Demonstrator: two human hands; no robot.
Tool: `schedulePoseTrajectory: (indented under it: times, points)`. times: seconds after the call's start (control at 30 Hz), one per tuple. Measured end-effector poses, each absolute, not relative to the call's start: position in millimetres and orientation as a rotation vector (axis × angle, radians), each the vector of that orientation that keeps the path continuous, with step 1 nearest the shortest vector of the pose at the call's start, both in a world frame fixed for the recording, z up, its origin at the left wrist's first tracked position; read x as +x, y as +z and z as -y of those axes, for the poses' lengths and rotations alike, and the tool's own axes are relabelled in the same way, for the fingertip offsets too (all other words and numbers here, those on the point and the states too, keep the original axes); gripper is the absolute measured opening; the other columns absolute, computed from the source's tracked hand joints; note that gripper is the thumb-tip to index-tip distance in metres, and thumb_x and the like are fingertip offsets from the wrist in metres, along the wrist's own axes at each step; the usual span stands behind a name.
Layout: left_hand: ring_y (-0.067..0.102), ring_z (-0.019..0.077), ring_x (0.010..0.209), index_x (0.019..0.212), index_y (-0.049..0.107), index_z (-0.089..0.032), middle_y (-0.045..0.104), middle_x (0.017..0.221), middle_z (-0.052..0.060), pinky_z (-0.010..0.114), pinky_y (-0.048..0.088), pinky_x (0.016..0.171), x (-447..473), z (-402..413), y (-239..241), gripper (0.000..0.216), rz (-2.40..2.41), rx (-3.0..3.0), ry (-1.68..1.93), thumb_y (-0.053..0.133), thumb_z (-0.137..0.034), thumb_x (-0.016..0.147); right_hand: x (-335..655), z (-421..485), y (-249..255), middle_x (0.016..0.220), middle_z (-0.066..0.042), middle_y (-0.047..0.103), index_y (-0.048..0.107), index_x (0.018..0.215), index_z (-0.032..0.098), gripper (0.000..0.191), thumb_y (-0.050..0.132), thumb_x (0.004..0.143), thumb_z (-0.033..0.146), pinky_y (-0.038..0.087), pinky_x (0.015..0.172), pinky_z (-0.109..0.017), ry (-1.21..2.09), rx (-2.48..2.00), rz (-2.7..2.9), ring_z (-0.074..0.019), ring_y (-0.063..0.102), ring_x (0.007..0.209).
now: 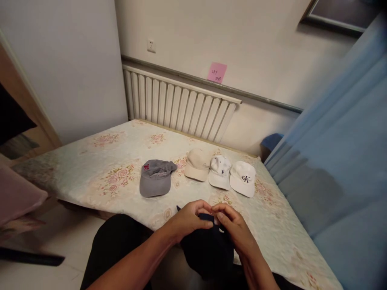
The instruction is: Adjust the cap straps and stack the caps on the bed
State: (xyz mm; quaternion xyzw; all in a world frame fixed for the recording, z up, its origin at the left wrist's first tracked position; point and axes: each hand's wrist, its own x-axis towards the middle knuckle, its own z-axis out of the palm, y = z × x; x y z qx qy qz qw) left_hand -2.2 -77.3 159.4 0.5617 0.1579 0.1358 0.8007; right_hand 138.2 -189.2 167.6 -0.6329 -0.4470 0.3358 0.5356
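A dark navy cap (pixel 205 251) is held at the near edge of the bed (pixel 90 169), low in the middle of the view, just above the person's lap. It is gripped by both hands at its far, upper rim: the left hand (pixel 189 219) is closed over the rim from the left, thumb lying along the fabric, and the right hand (pixel 234 227) is closed on it from the right, fingertips curled down onto the same strip of cloth. The two hands are brought together until their fingers are nearly touching, so neither hand is nearer to the cap than the other; both are clamped on it. The bulk of the cap hangs down and toward the person from the hands, below the knuckles, and its long axis cannot be told for certain, since the brim is hidden. Farther off on the floral bedcover, four more caps are laid in a loose row running left to right: a grey cap (pixel 155 177) on the left, set apart from the rest, then a beige cap (pixel 197 164), a white patterned cap (pixel 220 172) and a white cap with black lettering (pixel 243 178), these three touching or just beside one another. A white radiator (pixel 178 102) is seen against the far wall, and a blue curtain (pixel 341 161) hangs at the right.
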Motion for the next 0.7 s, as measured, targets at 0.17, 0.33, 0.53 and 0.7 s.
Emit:
schedulePoseTrajectory:
  times: [0.17, 0.33, 0.53, 0.7]
  points:
    - [0.050, 0.0101, 0.063, 0.084, 0.062, -0.015, 0.061, 0.072, -0.001, 0.022, 0.035, 0.059, -3.6, 76.3, 158.3, 0.022, -0.494, 1.364, 0.376, 0.066, -0.016, 0.062, 139.2, 192.3, 166.3, 0.095, -0.005, 0.067, 0.063, 0.097, 0.021, 0.020, 0.059, 0.081, 0.032, 0.046, 0.080, -0.031, 0.847, -1.491, 1.134, -0.0200, 0.061, 0.091]
    - [0.053, 0.0119, 0.065, 0.082, 0.057, -0.017, 0.062, 0.072, -0.002, 0.023, 0.036, 0.061, -3.7, 77.2, 155.8, 0.020, -0.508, 1.356, 0.425, 0.064, -0.018, 0.063, 130.6, 193.3, 174.4, 0.100, -0.003, 0.066, 0.063, 0.103, 0.025, 0.027, 0.062, 0.076, 0.019, 0.043, 0.089, -0.035, 0.615, -1.680, 1.362, -0.0208, 0.059, 0.097]
    - [0.045, 0.0087, 0.055, 0.083, 0.053, -0.017, 0.053, 0.063, -0.005, 0.020, 0.029, 0.050, -0.8, 83.5, 151.6, 0.016, -0.509, 1.401, 0.439, 0.059, -0.021, 0.069, 121.6, 193.9, 177.5, 0.094, -0.004, 0.063, 0.061, 0.103, 0.025, 0.026, 0.055, 0.080, 0.016, 0.044, 0.078, -0.035, 0.249, -1.865, 1.616, -0.0208, 0.057, 0.085]
    - [0.046, 0.0087, 0.055, 0.089, 0.052, -0.017, 0.057, 0.066, -0.004, 0.021, 0.031, 0.051, -1.5, 85.1, 150.8, 0.021, -0.534, 1.428, 0.434, 0.056, -0.018, 0.068, 118.5, 192.7, 174.0, 0.086, -0.003, 0.063, 0.062, 0.096, 0.023, 0.023, 0.052, 0.078, 0.013, 0.043, 0.073, -0.032, 0.229, -1.880, 1.645, -0.0189, 0.057, 0.079]
